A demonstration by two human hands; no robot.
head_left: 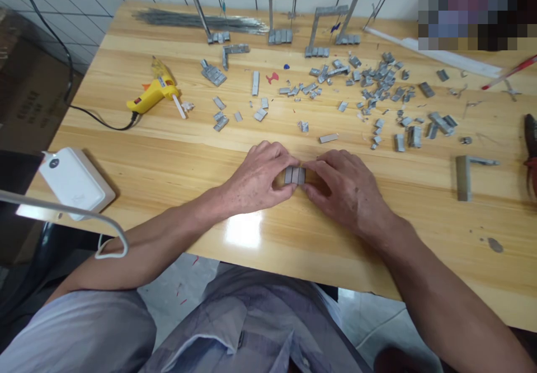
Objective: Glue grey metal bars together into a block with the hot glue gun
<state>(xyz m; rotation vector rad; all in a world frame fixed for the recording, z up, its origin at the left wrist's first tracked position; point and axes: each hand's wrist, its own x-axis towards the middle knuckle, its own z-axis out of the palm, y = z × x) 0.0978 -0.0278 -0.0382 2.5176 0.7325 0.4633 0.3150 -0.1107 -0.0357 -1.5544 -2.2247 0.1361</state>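
Observation:
Near the middle of the wooden table, a short row of small grey blocks (295, 175) sits side by side between my two hands. My left hand (264, 177) presses its thumb and index finger against the row's left side. From the opposite side, the thumb and index finger of my right hand (346, 188) pinch the right end. The remaining fingers of both hands are curled. Just beyond my right fingertips lies a single flat grey strip (328, 138). A small grey piece with ragged edges (304, 127) rests ahead of the blocks.
Several grey frames stand along the back, one frame (282, 18) near centre. A yellow glue gun (153, 96) and a white power bank (78, 183) lie left. Scattered grey pieces (380, 76) cover the right back. An L-shaped piece (464, 178) and thin rods (201, 22) are also there.

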